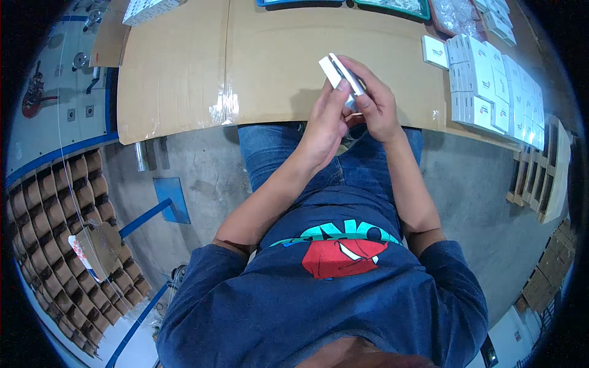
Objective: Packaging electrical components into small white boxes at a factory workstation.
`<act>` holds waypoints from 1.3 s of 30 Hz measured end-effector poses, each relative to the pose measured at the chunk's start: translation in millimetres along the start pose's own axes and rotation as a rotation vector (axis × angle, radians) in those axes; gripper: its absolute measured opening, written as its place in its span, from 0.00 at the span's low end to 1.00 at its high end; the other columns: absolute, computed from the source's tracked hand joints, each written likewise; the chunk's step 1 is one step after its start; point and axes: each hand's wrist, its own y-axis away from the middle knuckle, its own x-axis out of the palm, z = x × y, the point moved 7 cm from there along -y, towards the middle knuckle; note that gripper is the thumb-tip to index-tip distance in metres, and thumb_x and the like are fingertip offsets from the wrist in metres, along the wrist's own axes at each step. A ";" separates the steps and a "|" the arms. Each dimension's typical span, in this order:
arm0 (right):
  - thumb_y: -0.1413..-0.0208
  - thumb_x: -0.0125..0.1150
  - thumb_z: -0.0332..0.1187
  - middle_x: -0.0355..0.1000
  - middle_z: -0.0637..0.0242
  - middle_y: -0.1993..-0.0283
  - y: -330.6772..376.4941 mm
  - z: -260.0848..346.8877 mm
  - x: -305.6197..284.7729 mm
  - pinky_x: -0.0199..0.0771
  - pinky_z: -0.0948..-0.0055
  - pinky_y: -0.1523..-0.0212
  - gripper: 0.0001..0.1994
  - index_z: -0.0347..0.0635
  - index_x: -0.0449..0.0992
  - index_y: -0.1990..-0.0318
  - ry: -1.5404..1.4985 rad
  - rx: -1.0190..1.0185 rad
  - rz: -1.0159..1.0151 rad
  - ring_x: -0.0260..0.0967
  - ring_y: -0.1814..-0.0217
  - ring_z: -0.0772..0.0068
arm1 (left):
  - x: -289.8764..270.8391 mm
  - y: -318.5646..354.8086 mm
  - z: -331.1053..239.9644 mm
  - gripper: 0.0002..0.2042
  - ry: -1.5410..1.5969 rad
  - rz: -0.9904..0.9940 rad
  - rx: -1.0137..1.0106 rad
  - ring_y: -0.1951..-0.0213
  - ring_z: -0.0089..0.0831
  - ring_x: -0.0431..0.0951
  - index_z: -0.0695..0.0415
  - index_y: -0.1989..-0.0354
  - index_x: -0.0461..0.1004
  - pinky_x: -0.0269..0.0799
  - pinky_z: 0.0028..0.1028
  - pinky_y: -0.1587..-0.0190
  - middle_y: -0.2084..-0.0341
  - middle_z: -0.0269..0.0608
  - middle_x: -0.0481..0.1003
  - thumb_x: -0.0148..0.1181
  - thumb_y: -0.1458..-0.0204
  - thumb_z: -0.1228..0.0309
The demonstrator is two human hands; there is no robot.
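Note:
Between my two hands, just above the table's near edge, is a small white box (330, 72) with what looks like its flap standing up at the far end. My left hand (326, 126) grips it from the left, thumb along its side. On the other side my right hand (381, 110) is closed round it, fingers curled over the far edge and thumb on the near part. Something dark and shiny shows in the narrow gap of the box, too small to make out. My palms hide its lower end.
The table is covered with brown cardboard (294, 61). Stacked white boxes (485, 86) stand at its right, with a single white box (435, 51) beside them. At the back are a blue tray (299, 3), a green tray (392, 8) and clear plastic bags (455, 17). A wooden pallet (543, 172) is right.

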 end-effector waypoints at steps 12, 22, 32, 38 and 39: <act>0.39 0.68 0.35 0.66 0.56 0.27 -7.4 4.7 -9.6 0.59 0.60 0.24 0.26 0.39 0.74 0.35 -0.124 0.284 0.099 0.63 0.25 0.59 | -11.8 -2.5 -12.1 0.60 -0.611 0.143 0.268 0.37 0.41 0.72 0.48 0.20 0.25 0.73 0.41 0.37 0.32 0.49 0.62 0.75 0.46 0.60; 0.42 0.68 0.34 0.66 0.54 0.28 -5.2 12.0 -5.9 0.60 0.58 0.26 0.24 0.45 0.76 0.37 -0.026 0.084 0.137 0.63 0.26 0.57 | -10.7 2.0 -5.8 0.36 -0.095 0.099 -0.238 0.45 0.35 0.76 0.54 0.32 0.62 0.76 0.39 0.44 0.43 0.43 0.72 0.38 0.33 0.35; 0.35 0.62 0.40 0.69 0.53 0.30 -2.1 12.7 -1.1 0.70 0.61 0.34 0.20 0.45 0.77 0.39 0.062 0.054 0.108 0.70 0.31 0.55 | -7.5 1.4 -1.8 0.21 0.157 0.018 -0.192 0.49 0.28 0.75 0.53 0.40 0.70 0.77 0.35 0.48 0.50 0.38 0.74 0.52 0.31 0.51; 0.32 0.58 0.42 0.70 0.52 0.30 -1.8 9.9 0.1 0.70 0.62 0.34 0.21 0.42 0.76 0.38 0.000 0.015 0.060 0.70 0.31 0.54 | -10.2 -3.4 0.8 0.22 0.125 0.079 -0.145 0.46 0.31 0.76 0.52 0.40 0.69 0.74 0.33 0.46 0.48 0.38 0.75 0.52 0.31 0.50; 0.31 0.57 0.43 0.70 0.52 0.31 -2.3 10.7 -0.3 0.71 0.62 0.34 0.21 0.41 0.76 0.38 -0.008 0.009 0.052 0.71 0.31 0.54 | -9.6 -3.3 1.2 0.22 0.125 0.079 -0.145 0.46 0.31 0.76 0.52 0.40 0.69 0.74 0.33 0.46 0.48 0.38 0.75 0.52 0.31 0.50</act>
